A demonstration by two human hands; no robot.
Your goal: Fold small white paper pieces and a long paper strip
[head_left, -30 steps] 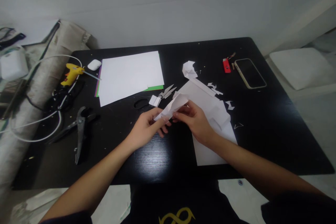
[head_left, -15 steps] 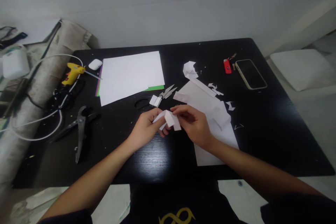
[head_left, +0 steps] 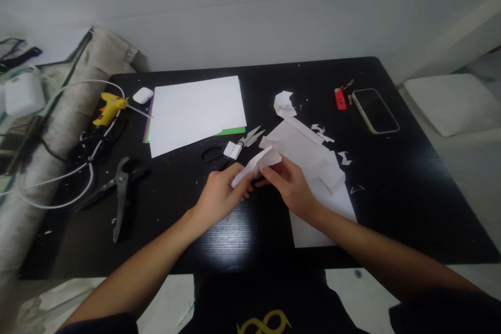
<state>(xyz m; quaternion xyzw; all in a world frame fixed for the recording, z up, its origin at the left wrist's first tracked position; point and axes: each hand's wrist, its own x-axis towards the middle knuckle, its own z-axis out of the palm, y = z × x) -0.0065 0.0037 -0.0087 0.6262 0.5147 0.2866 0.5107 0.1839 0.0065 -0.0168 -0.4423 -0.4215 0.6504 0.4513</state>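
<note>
A folded piece of white paper (head_left: 263,159) is held between both hands, above the front middle of the table. My left hand (head_left: 224,188) pinches its left end, thumb on the near side. My right hand (head_left: 288,183) grips its right part, the thumb pressed on the near face and the other fingers mostly hidden behind. Just beyond my left hand lie scissors (head_left: 250,138) with black handles, a small folded white paper piece (head_left: 233,150) resting on them. White sheets and cut paper (head_left: 299,148) spread beyond and under my right forearm.
On the black table (head_left: 176,240) lie pliers (head_left: 122,182), a yellow glue gun (head_left: 109,108), a stack of paper (head_left: 195,112), a white earphone case (head_left: 143,95), a folded paper shape (head_left: 285,104), a red lighter (head_left: 340,99) and a phone (head_left: 376,110). Paper scraps (head_left: 343,158) sit right.
The folded paper has been turned in my hands, its right end now raised and its long side facing me. My right thumb has shifted onto its near face.
</note>
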